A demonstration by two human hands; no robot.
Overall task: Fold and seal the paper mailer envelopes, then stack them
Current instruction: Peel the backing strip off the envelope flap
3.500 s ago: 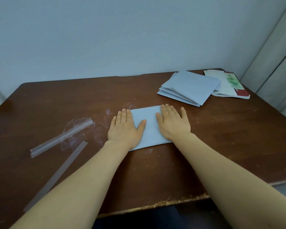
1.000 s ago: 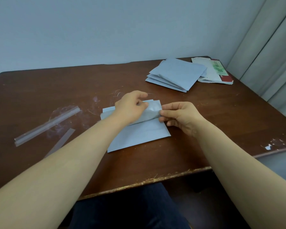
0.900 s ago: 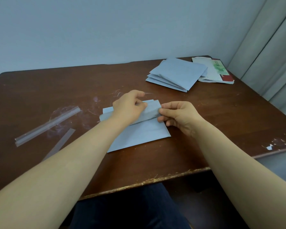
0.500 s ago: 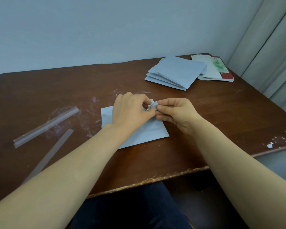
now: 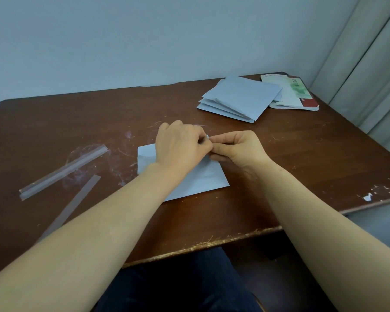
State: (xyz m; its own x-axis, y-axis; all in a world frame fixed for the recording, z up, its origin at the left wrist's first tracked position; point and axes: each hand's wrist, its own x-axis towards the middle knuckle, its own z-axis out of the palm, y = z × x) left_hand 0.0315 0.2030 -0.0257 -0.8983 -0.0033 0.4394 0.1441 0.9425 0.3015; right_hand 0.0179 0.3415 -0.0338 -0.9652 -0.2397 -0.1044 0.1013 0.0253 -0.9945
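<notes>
blue envelope [image 5: 203, 176] laid flat at the middle of the worktop [image 5: 302, 158], its far edge pinched by curled fingers of left hand [image 5: 180, 145] and right hand [image 5: 236, 147], fingertips touching, stack [image 5: 241, 97] seen well apart at far right, strips [image 5: 63, 171] at left

The left grip [image 5: 180, 143] and right grip [image 5: 236, 147], once flat, pinch the envelope [image 5: 203, 179].

— What lies at the left of the brown surface [image 5: 302, 154]?
— Two clear strips, both slanted. A thicker one [image 5: 63, 171] sits farther back and a flat one [image 5: 74, 204] nearer.
— And the far right corner?
— Papers [image 5: 291, 95], with green print on top and a red cover beneath.
— Behind?
— A pale wall [image 5: 144, 41], and a grey curtain [image 5: 369, 75] on the right. White chips [image 5: 368, 196] mark the surface's right edge.
</notes>
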